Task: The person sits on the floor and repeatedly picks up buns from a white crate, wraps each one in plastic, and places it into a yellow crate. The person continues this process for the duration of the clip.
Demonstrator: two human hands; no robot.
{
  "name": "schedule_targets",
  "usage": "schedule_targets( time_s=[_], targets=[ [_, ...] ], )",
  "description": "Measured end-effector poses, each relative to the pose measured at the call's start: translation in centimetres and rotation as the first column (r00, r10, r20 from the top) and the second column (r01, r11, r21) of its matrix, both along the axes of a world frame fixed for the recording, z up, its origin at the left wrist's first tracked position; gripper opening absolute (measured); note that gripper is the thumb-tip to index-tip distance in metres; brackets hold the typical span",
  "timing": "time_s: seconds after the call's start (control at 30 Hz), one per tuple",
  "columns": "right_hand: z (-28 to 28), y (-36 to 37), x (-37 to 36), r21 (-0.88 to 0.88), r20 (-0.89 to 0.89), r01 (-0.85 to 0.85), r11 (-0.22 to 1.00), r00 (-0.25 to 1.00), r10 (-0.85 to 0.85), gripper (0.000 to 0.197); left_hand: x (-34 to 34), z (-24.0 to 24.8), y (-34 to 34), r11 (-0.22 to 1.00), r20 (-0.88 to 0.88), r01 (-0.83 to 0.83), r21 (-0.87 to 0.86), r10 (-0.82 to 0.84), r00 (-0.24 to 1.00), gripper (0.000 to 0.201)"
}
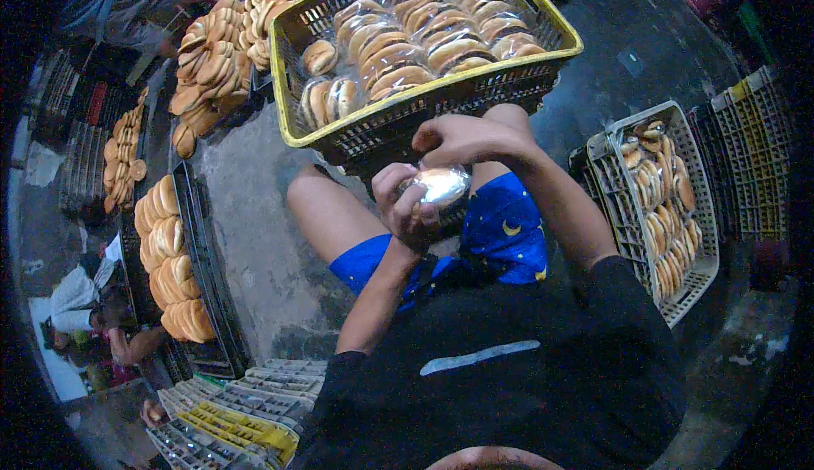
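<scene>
In front of my body, my left hand [401, 204] is wrapped round a bun in a shiny clear plastic bag [445, 187], which catches bright glare. My right hand [471, 139] hovers just above the bag with its fingers curled in; whatever they pinch is hidden. Right beyond both hands stands a yellow-rimmed crate [363, 120]. Inside it, several rows of plastic-wrapped buns [392, 54] lean against each other, some showing a dark layer in the middle. One round bun [320, 58] lies at the crate's left side.
Bread piles [212, 63] stand at the upper left, and a dark tray of buns [174, 266] sits at left. On the right is a pale crate of buns [670, 207] beside stacked crates [746, 156]. More crates [237, 419] are at lower left. Other people [85, 300] are at far left.
</scene>
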State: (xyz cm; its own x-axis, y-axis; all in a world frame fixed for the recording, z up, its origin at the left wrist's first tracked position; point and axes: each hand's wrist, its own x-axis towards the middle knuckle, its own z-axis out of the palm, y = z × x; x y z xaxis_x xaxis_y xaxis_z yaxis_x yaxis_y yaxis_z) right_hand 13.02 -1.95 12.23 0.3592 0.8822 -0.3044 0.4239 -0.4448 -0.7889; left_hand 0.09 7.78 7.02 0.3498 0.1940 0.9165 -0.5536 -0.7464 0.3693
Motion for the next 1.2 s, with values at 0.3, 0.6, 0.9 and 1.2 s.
schedule_targets(
  time_s=[0.3, 0.6, 0.9, 1.2],
  targets=[
    [-5.6, 3.5, -0.7, 0.276, -0.615, 0.544, 0.793, 0.734, -0.290, 0.043, 2.7, -1.7, 1.3, 0.753, -0.536, -0.385, -0.533, 0.051, 0.842, 0.029],
    [-8.6, -1.5, -2.3, 0.116, -0.645, 0.515, 0.849, 0.689, -0.330, 0.037, 17.2, 6.1, 19.9, 0.771, -0.470, -0.601, -0.212, 0.459, 0.754, 0.048],
    [-10.9, -4.7, -6.0, 0.124, -0.704, 0.512, 0.850, 0.649, -0.289, 0.036, 20.6, -6.3, 13.8, 0.859, -0.846, 0.324, 0.395, 0.203, 0.493, 0.037],
    [-6.5, -4.7, -2.5, 0.226, -0.973, 0.800, 0.556, 0.157, 0.170, 0.082, 8.5, 4.0, 8.8, 0.850, -0.505, 0.487, 0.200, -0.337, 0.795, 0.026]
  ],
)
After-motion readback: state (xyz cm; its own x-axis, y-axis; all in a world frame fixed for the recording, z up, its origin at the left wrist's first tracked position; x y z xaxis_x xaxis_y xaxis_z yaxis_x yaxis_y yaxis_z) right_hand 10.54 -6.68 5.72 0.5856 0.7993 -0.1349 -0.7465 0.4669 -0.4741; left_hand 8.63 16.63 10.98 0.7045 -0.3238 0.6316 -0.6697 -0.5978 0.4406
